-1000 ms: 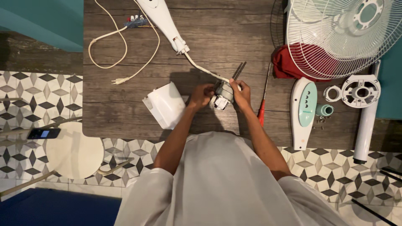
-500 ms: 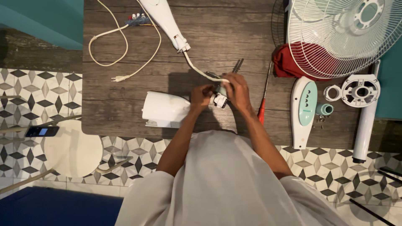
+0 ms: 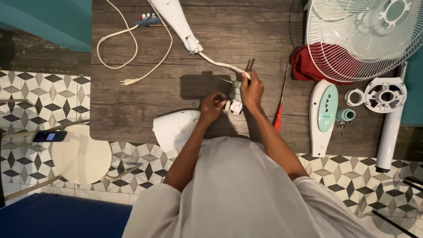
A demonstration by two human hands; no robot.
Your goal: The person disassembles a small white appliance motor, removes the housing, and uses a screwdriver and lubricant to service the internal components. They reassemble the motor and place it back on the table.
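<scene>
Holding a small grey and white fan motor part (image 3: 234, 98) over the dark wooden worktop (image 3: 132, 110), we use both hands. Our right hand (image 3: 252, 90) has its grip wrapped tight around the top of the part. Our left hand (image 3: 212, 105) pinches the bottom of the part, fingers closed on it. A thick white cable (image 3: 220, 65) runs up and away from our right hand to a long white fan neck (image 3: 176, 17). Just left of and below our left hand lies a white rounded plastic cover (image 3: 176, 128). Right of our right hand lies a red-handled screwdriver (image 3: 279, 112), then a white and mint control panel (image 3: 324, 117). Far up to the right sits a round white wire fan guard (image 3: 365, 35).
</scene>
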